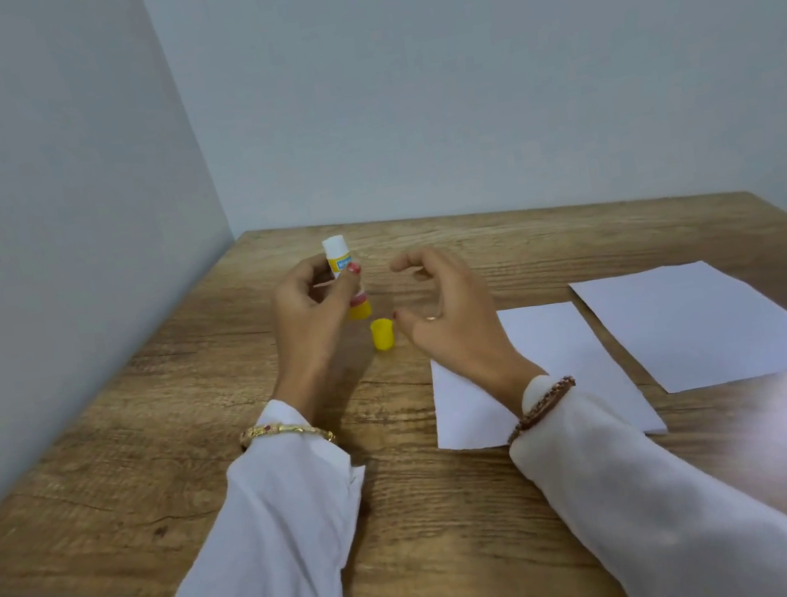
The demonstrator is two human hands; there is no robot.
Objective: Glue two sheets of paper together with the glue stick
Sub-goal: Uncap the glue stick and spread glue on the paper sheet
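Observation:
My left hand (315, 311) grips an uncapped glue stick (341, 260), held upright with its white glue tip on top and its yellow base below. The yellow cap (382, 334) stands alone on the wooden table (195, 435), just right of the stick. Beside the cap my right hand (445, 310) hovers with curled, spread fingers and holds nothing. One white sheet of paper (561, 348) lies under my right wrist. A second white sheet (703, 324) lies apart from it, farther right.
The table sits in a corner, with a grey wall (52, 199) close on the left and another behind. Its front edge runs near my forearms. A bright blur covers the table's right side.

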